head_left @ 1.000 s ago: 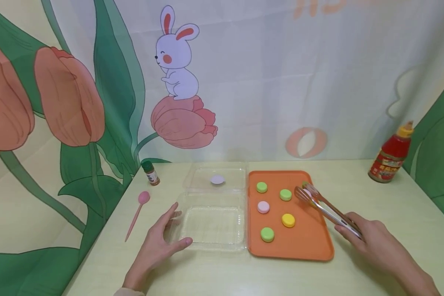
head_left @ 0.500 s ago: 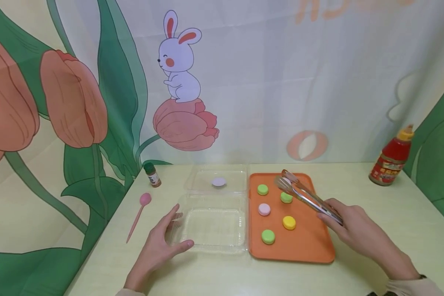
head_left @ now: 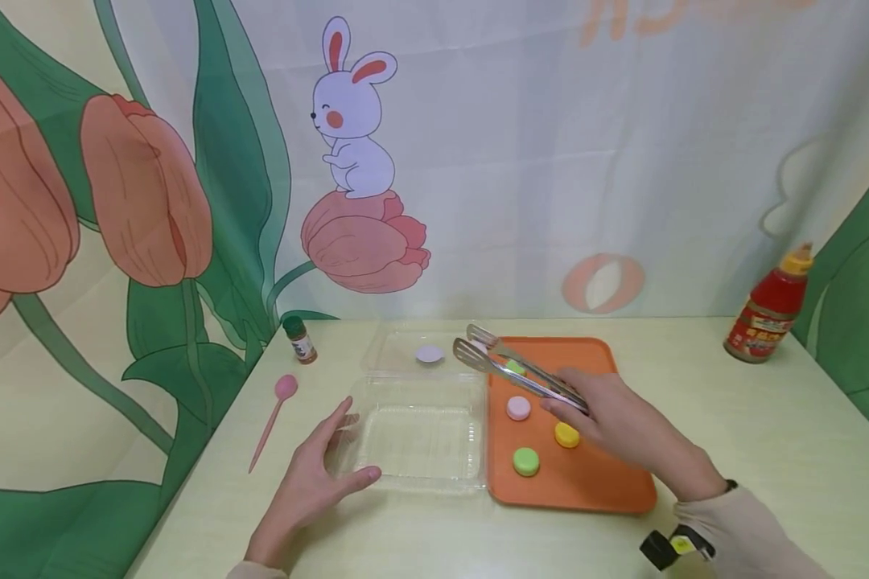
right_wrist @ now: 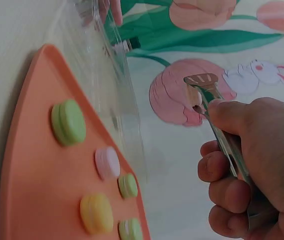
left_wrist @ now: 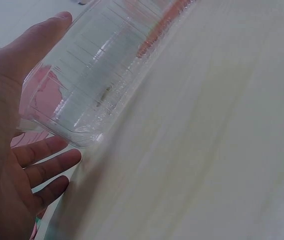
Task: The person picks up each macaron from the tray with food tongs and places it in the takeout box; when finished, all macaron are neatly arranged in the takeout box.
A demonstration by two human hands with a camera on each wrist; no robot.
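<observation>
My right hand (head_left: 615,414) grips metal tongs (head_left: 525,378) above the left edge of an orange tray (head_left: 608,486). A pale pink macaron (right_wrist: 193,96) is held between the tong tips. On the tray lie a pink macaron (head_left: 518,408), a yellow macaron (head_left: 567,435), a green macaron (head_left: 525,461) and further green ones, partly hidden in the head view by the tongs and hand. Left of the tray stands a clear plastic box (head_left: 416,480) with its lid (head_left: 394,342) folded back. My left hand (head_left: 307,474) rests at the box's left side, fingers spread and thumb along the near corner.
A pale oval piece (head_left: 429,355) is on the lid. To the left lie a pink spoon (head_left: 273,414) and a small green-capped bottle (head_left: 300,341). A red sauce bottle (head_left: 766,314) stands at the far right. A printed curtain (head_left: 507,161) hangs behind the table.
My right hand has lifted the tongs with the pale pink macaron from the tray's far right and carried them left toward the box. The left hand stays by the box.
</observation>
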